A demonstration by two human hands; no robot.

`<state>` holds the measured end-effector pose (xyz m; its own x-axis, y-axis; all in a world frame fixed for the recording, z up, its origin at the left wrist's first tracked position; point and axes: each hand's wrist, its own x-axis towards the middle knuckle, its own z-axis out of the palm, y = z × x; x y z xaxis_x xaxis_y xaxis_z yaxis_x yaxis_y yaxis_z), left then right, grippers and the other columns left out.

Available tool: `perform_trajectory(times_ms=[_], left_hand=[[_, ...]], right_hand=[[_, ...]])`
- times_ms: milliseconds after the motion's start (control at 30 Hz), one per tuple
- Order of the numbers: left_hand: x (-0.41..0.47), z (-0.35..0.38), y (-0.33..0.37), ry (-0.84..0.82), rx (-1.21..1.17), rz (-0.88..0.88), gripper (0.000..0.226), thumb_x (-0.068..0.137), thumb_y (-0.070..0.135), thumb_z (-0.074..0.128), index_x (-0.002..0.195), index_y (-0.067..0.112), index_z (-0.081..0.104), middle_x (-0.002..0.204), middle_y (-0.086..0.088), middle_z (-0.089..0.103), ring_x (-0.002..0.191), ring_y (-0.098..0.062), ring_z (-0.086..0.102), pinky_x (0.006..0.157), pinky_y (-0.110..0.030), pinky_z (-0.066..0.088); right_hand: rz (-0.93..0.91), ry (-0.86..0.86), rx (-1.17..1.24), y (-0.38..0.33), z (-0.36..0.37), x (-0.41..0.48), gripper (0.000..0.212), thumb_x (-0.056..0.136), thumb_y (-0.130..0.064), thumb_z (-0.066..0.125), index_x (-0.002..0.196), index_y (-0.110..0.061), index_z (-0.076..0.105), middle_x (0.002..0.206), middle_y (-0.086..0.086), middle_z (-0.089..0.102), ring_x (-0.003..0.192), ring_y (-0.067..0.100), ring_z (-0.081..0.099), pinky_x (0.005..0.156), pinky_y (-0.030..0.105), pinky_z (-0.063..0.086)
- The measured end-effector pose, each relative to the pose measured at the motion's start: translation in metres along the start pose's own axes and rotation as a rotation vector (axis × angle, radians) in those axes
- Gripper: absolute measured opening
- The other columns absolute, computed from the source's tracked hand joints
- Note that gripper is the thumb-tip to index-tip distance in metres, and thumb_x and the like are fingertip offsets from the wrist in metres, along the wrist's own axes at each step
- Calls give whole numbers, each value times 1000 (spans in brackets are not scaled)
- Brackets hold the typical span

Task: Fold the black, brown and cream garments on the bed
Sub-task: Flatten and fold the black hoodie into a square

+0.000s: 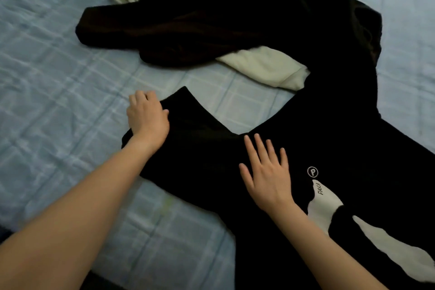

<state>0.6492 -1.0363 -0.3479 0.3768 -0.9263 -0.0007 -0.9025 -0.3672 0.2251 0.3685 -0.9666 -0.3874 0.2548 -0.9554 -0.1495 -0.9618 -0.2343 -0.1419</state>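
Early stage: black printed sweatshirt point(341, 148) spread on the blue checked bed point(58, 77), left hand point(147, 120) with its grip curled round the sleeve edge, right hand point(267, 180) flat, fingers straight, on the chest; crumpled dark brown garment point(164, 30) and cream garment point(266, 66) lie unfolded beyond.

L hand point(147, 117) grips black garment point(329, 125) sleeve, R hand point(268, 176) flat on it.

Open sheet along the bed's point(47, 77) left side; brown garment point(164, 28) and cream garment point(266, 66) block the far middle, black garment point(329, 125) fills the right.
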Motion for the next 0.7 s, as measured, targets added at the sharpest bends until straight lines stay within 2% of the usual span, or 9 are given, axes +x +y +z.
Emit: perform_trajectory(times_ms=[67, 133, 200, 267, 367, 433, 567, 633, 700], left_hand=[[-24, 6, 32, 23, 4, 281, 52, 93, 30, 57, 138, 6, 47, 140, -20, 47, 129, -38, 41, 109, -49, 31], [-55, 17, 66, -6, -9, 669, 54, 95, 36, 42, 142, 11, 47, 147, -13, 47, 137, -34, 41, 113, -49, 30], [-81, 30, 84, -105, 13, 821, 57, 96, 41, 32, 145, 14, 46, 150, -8, 44, 140, -30, 39, 114, -49, 31], [-94, 45, 83, -210, 71, 816, 59, 97, 44, 26, 150, 18, 37, 155, -5, 37, 143, -27, 34, 117, -47, 25], [-95, 65, 74, -261, 120, 783, 61, 97, 47, 24, 152, 23, 29, 157, -4, 32, 145, -27, 31, 119, -44, 18], [-94, 72, 75, -252, 94, 757, 59, 96, 46, 29, 149, 22, 40, 152, -5, 42, 140, -28, 39, 116, -45, 24], [-88, 65, 102, -188, -10, 650, 47, 92, 44, 36, 125, 24, 63, 124, -3, 62, 113, -27, 56, 102, -47, 37], [-79, 58, 128, -187, -93, 602, 45, 89, 43, 38, 115, 19, 66, 114, -7, 62, 102, -29, 56, 89, -45, 45], [-69, 55, 161, -197, -191, 610, 43, 89, 39, 41, 113, 13, 64, 112, -9, 59, 100, -30, 56, 85, -44, 48]], right_hand=[[-11, -69, 21, -1, 2, 2, 66, 101, -52, 26, 159, -28, 4, 166, 0, 8, 152, 28, 10, 121, 50, 11], [-9, -11, 118, 4, -6, 3, 63, 101, -50, 26, 158, -26, 14, 165, -1, 15, 152, 24, 15, 121, 48, 13], [36, 125, 130, 23, -16, 0, 61, 100, -47, 25, 156, -24, 28, 161, 0, 28, 150, 22, 23, 120, 50, 19], [133, 195, 98, 57, -21, -5, 58, 100, -47, 24, 155, -29, 29, 161, -2, 29, 150, 23, 21, 119, 52, 17], [227, 88, 80, 112, -10, -19, 58, 100, -52, 16, 156, -39, 16, 164, -9, 16, 153, 19, 4, 121, 52, 6], [213, 37, 63, 131, 3, -27, 58, 100, -54, 12, 156, -40, 10, 165, -10, 13, 153, 17, -1, 122, 51, 5], [176, 58, 96, 139, 8, -26, 56, 102, -51, 19, 156, -41, 13, 163, -11, 17, 153, 18, 8, 120, 52, 10], [152, 97, 126, 149, -2, -21, 55, 101, -48, 25, 155, -39, 20, 162, -10, 23, 151, 20, 16, 119, 54, 14], [155, 135, 153, 167, -18, -8, 56, 100, -44, 32, 155, -35, 25, 161, -7, 27, 151, 21, 19, 119, 55, 16]])
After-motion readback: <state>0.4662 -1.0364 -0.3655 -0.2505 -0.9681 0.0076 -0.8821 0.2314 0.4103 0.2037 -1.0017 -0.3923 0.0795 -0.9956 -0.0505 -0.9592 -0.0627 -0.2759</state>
